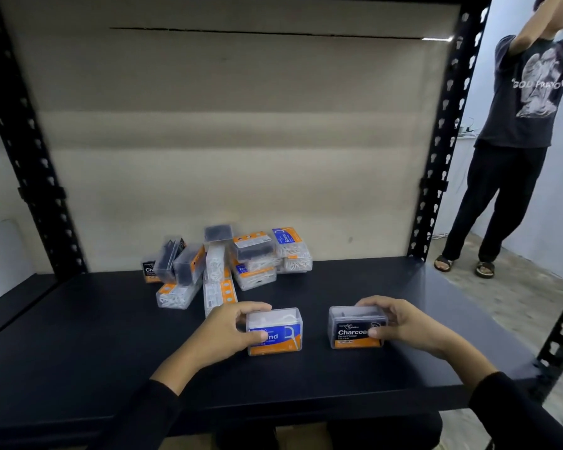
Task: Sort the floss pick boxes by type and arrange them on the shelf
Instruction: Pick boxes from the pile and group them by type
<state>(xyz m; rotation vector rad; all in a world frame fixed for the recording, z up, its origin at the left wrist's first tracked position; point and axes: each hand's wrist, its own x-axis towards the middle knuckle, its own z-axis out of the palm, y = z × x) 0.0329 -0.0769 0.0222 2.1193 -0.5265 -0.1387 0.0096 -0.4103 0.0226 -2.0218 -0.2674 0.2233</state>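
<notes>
My left hand (223, 332) grips a clear box of white floss picks with a blue and orange "Round" label (278, 334), upright on the black shelf board (95, 345). My right hand (400, 323) grips a dark "Charcoal" floss pick box (351, 329), also upright, a short gap to the right of the first. Behind them, against the back panel, lies a jumbled pile of several more boxes (228, 264), white Round ones mixed with dark Charcoal ones, some stacked, some on their sides.
Black perforated uprights stand at the left (33, 164) and right (442, 138) of the shelf. A beige back panel (228, 141) closes the rear. A person in dark clothes and sandals (514, 151) stands on the floor to the right of the rack.
</notes>
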